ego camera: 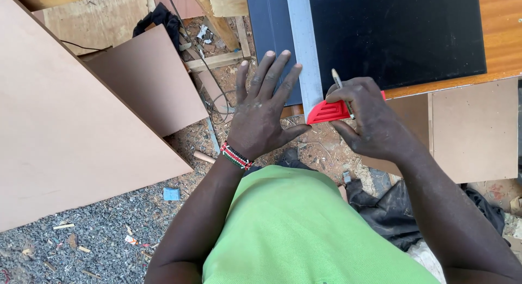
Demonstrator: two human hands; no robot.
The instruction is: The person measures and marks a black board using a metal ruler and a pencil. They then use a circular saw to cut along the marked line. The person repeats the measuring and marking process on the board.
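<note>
While the left hand (262, 114) is laid flat with fingers spread on the dark panel (397, 34) at the bench's near edge, a pencil (342, 93) and the red plastic handle (328, 111) of a smooth metal square (303, 50) are gripped by the right hand (370, 118).

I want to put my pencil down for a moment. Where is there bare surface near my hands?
Free: the black panel right of the metal straightedge, and the wooden bench strip beyond it. Crowded: the near edge, where left hand and right hand with red square handle sit.
</note>
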